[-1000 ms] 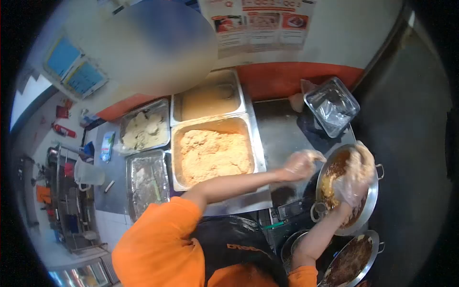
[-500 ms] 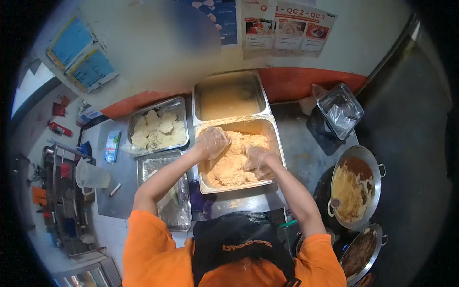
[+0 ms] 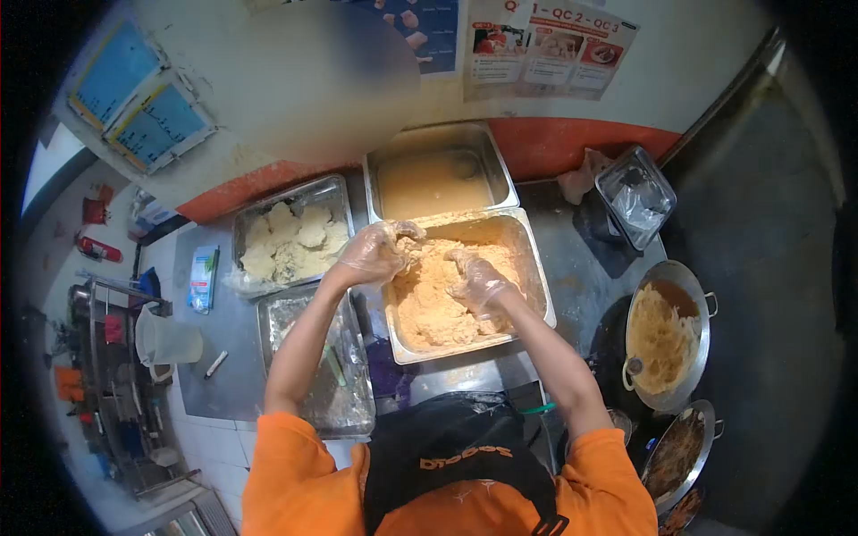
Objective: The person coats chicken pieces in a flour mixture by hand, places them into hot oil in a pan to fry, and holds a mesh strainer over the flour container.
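A deep metal pan (image 3: 542, 308) holds clumpy, orange-tinted breading mix (image 3: 435, 308). My left hand (image 3: 374, 254), in a clear plastic glove, is at the pan's far left corner. Its fingers are curled and crusted with mix; whatever they grip is hard to make out. Inside the pan, my right hand (image 3: 483, 284), gloved the same way, rests on the mix with bent fingers partly hidden in it. Directly behind stands a second metal pan (image 3: 502, 183) of cloudy tan liquid (image 3: 429, 183).
To the left are a tray (image 3: 343, 201) of pale floured pieces and a flour-dusted tray (image 3: 357, 406). A clear jug (image 3: 170, 338) and marker (image 3: 216, 364) stand farther left. On the right are a plastic container (image 3: 636, 198) and large woks (image 3: 704, 357) of food.
My left hand has lifted out of the mix toward the pan's far left corner. My right hand has shifted a little away from me within the pan. The view has turned slightly.
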Motion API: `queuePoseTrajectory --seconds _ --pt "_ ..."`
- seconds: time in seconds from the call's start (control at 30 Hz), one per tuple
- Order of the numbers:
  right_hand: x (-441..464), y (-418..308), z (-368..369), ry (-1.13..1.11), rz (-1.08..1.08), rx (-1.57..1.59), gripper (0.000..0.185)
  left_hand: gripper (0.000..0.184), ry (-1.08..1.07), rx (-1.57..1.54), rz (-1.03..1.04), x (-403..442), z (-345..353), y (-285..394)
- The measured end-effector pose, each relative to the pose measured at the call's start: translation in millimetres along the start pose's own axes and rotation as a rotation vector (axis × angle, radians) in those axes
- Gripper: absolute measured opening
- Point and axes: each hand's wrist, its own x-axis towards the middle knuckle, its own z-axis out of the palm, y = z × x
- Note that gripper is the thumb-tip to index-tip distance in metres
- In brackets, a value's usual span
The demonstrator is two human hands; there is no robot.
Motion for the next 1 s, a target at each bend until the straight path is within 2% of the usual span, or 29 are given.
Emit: queuePoseTrajectory --seconds 0.03,0.13,0.23,0.27,0.37,0.47,0.53,0.63,0.7,0.77,0.8,0.87,0.9,0.93,0.97,1.0 --pt "3.5 -0.4 3.5 -0.041 -0.016 -0.091 0.087 0.04 -0.019 -0.056 -0.043 -1.5 -4.8 1.0" --pt "-0.4 -13.7 -8.7 -0.18 0.084 -0.106 0.08 0.039 0.033 -0.135 0.0 -9.3 -12.8 6.4" --pt "-5.4 -39.1 -15.3 -0.285 0.111 -0.245 0.074 0.04 0.025 0.006 -0.117 -13.5 -18.1 23.6" --pt "-5.4 -44.0 -17.6 -0.311 0.107 -0.317 0.072 0.041 0.039 0.017 -0.064 -12.6 -17.0 19.1" --pt "5.5 1.4 13.3 -0.305 0.038 -0.434 0.062 0.043 0.055 0.049 0.036 -15.5 -11.2 10.2" --pt "1.1 21.0 -5.0 -0.154 0.102 0.224 0.048 0.043 0.063 0.009 -0.012 -23.4 -18.3 30.7" --pt "-17.0 -34.0 -56.1 -0.106 0.082 0.146 0.044 0.038 0.056 -0.099 -0.094 -26.2 -23.6 38.5" --pt "-3.6 -47.1 -77.1 -0.096 0.151 -0.125 0.033 0.041 0.315 0.021 0.243 -17.3 -0.2 26.0" --pt "-10.2 -25.6 -55.7 -0.126 0.278 -0.34 0.03 0.041 -0.015 0.184 -0.015 -13.4 31.3 -12.5" --pt "-9.0 -1.0 -38.2 0.29 0.21 0.086 0.031 0.039 -0.156 0.118 -0.324 -5.0 11.2 52.7" --pt "-3.8 9.7 -40.4 0.052 0.149 -0.296 0.044 0.038 0.091 0.264 -0.016 -5.3 53.0 -25.7" --pt "-18.9 -43.3 -78.0 -0.217 0.355 -0.349 0.075 0.038 -0.135 0.22 -0.236 -3.5 38.9 5.4" --pt "-19.3 -35.5 -76.3 -0.105 0.235 -0.137 0.063 0.038 -0.237 0.202 -0.33 8.3 33.9 20.1" --pt "-22.8 -18.4 -73.9 0.018 0.117 0.07 0.053 0.038 0.083 0.088 0.198 6.8 40.9 5.4" --pt "-33.5 -12.0 -74.7 0.074 0.032 0.029 0.051 0.038 -0.042 0.237 -0.011 12.2 36.2 0.9" --pt "-43.5 -5.1 -76.1 0.133 -0.049 -0.017 0.05 0.038 -0.059 0.243 0.011 21.0 36.3 18.3"
